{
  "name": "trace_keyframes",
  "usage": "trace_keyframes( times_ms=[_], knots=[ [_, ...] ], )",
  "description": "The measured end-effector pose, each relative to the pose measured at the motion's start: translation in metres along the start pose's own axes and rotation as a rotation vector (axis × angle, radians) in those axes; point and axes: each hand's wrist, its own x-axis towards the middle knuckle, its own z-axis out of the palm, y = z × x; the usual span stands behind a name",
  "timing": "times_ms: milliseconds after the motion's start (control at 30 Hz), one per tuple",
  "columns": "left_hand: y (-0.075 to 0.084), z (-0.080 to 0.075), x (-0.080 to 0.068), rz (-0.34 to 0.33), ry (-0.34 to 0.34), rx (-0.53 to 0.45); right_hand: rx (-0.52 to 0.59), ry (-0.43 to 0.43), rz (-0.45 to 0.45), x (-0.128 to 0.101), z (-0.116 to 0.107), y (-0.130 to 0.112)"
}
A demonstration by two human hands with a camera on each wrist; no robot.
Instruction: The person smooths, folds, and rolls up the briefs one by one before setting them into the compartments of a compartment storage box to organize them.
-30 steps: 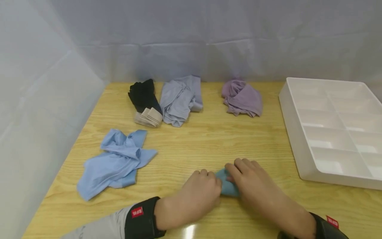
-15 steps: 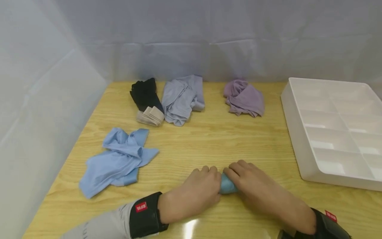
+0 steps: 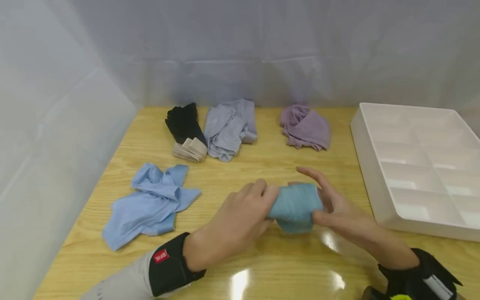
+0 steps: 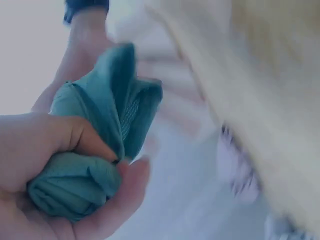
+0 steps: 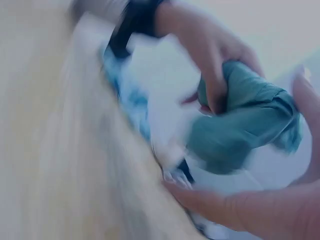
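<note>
A teal rolled-up cloth (image 3: pixel 296 204) is held above the near middle of the table. My left hand (image 3: pixel 236 218) grips its left end; in the left wrist view the thumb and fingers wrap round the roll, and a loose flap (image 4: pixel 117 95) with a stitched inner edge sticks out. At the cloth's right end, my right hand (image 3: pixel 345 216) has its fingers spread and thumb extended. The right wrist view shows those fingers standing apart from each other around the roll, while the cloth (image 5: pixel 245 120) hangs from the left hand with its lower part blurred.
A light blue garment (image 3: pixel 150 204) lies crumpled at left. Along the back are a black cloth (image 3: pixel 183 123) with a beige folded band (image 3: pixel 190 150), a grey-blue garment (image 3: pixel 226 129) and a purple one (image 3: pixel 305 127). A white divided box (image 3: pixel 371 166) stands at right.
Both hands have lifted the teal cloth off the table, up and away from the body. The right hand has loosened its hold and turned, its fingers now spread.
</note>
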Motion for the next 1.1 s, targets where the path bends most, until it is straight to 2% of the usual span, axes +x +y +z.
trace_keyframes(
  times_ms=[67,133,200,267,367,500,633,700,800,867,933,967,1000,1100],
  knots=[
    [-0.002,-0.005,0.001,0.006,0.1,0.023,0.323,-0.094,0.019,-0.001,-0.002,0.003],
    [-0.003,-0.005,0.002,0.044,0.165,0.065,0.528,-0.161,0.069,-0.003,-0.001,0.005],
    [-0.003,-0.003,0.003,0.092,0.175,0.092,0.579,-0.134,0.103,-0.005,0.002,0.004],
    [-0.002,0.002,0.004,0.141,0.172,0.128,0.538,-0.036,0.121,-0.007,0.005,0.0],
    [-0.001,0.006,0.005,0.174,0.162,0.163,0.35,0.147,0.099,-0.008,0.012,-0.009],
    [0.003,0.01,0.003,0.204,0.15,0.191,-0.017,0.38,0.026,-0.005,0.024,-0.018],
    [0.007,0.013,0.002,0.201,0.103,0.186,-0.388,0.507,-0.044,-0.008,0.017,-0.033],
    [0.009,0.013,0.001,0.159,0.025,0.171,-0.615,0.567,-0.094,-0.015,0.006,-0.048],
    [0.009,0.015,-0.003,0.022,-0.188,0.149,-1.035,0.7,-0.095,-0.033,-0.018,-0.073],
    [0.008,0.017,-0.008,-0.053,-0.336,0.194,-1.248,0.757,-0.013,-0.046,-0.036,-0.086],
    [0.005,0.019,-0.013,-0.088,-0.439,0.241,-1.41,0.744,0.115,-0.058,-0.054,-0.094],
    [0.004,0.021,-0.015,-0.083,-0.468,0.271,-1.464,0.724,0.187,-0.063,-0.062,-0.098],
    [0.002,0.022,-0.017,-0.07,-0.489,0.296,-1.498,0.702,0.213,-0.068,-0.07,-0.1],
    [0.0,0.026,-0.019,-0.031,-0.515,0.333,-1.465,0.707,0.156,-0.087,-0.093,-0.101]
  ],
)
